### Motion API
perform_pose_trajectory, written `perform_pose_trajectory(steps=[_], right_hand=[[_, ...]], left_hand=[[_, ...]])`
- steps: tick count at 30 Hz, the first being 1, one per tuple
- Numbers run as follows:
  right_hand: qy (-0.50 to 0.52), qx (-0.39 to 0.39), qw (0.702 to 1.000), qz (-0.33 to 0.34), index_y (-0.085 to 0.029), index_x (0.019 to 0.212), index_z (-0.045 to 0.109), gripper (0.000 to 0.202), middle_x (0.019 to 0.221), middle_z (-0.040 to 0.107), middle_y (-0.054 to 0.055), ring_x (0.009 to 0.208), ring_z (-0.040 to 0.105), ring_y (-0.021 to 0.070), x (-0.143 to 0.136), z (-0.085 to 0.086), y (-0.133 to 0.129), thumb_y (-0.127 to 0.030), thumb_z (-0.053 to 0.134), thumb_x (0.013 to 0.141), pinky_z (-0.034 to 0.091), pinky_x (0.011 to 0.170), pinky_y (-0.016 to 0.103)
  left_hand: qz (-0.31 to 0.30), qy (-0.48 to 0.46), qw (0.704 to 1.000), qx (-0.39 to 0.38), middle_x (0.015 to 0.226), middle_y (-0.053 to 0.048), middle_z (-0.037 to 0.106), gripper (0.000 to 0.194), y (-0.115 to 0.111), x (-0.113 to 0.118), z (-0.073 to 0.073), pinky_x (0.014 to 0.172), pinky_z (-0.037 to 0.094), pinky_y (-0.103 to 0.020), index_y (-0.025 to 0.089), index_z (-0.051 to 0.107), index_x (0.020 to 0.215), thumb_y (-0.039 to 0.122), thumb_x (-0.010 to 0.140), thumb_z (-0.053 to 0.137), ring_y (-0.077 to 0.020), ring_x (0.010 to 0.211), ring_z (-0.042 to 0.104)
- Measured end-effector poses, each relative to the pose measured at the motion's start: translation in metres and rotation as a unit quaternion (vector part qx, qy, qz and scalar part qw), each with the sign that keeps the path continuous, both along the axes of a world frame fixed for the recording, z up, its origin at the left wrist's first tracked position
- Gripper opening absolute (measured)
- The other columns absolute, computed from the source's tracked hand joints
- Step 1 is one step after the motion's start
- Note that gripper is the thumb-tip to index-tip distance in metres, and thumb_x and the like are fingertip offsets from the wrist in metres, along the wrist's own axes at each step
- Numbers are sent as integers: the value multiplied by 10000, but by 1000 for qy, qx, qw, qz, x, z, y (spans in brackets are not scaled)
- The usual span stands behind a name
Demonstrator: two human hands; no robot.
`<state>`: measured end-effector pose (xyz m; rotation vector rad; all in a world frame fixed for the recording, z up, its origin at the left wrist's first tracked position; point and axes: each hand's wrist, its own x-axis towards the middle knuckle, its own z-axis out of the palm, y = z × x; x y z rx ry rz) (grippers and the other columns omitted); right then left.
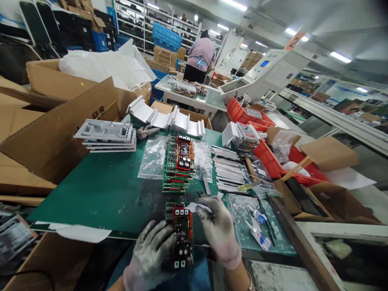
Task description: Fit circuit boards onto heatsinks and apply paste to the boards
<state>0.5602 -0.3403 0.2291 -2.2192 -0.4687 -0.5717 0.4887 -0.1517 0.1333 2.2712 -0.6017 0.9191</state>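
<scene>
A green circuit board with a red-edged board on it [183,236] lies at the near edge of the green table. My left hand [151,250], in a dirty white glove, rests against the board's left side, its fingers extended and slightly apart. In my gloved right hand [216,226] is a thin white stick [198,207], pinched between thumb and fingers, its tip over the white parts at the board's top end. Farther up the table stands a stack of similar circuit boards [178,165] on clear plastic bags [153,157].
Grey plastic housings [106,135] are stacked at the left, white profiles [160,119] behind. Right of the boards are white strips [228,169], two tubes [257,234] and red bins [268,155]. Cardboard boxes [60,133] flank the table's left. A person [200,54] stands at a farther table.
</scene>
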Motion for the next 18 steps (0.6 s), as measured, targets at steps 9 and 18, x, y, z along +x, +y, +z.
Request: perform_pose_trajectory(steps=[9, 18], right_hand=[[-70, 34, 994, -77, -231, 899, 637, 105, 791, 639, 6, 677, 649, 139, -28, -32, -10, -305, 579, 945, 535, 586, 234], [-139, 36, 989, -26, -255, 1013, 626, 136, 816, 640, 6, 703, 641, 141, -46, -44, -7, -167, 555, 938, 554, 586, 254]], left_hand=[[1, 11, 1000, -15, 1096, -34, 727, 478, -1, -1, 2, 1169, 290, -385, 255, 649, 1155, 567, 794, 675, -230, 1125, 629], [-9, 21, 1000, -9, 1128, -56, 719, 456, -1, -2, 3, 1163, 297, -407, 235, 646, 1171, 551, 842, 625, -246, 1151, 619]])
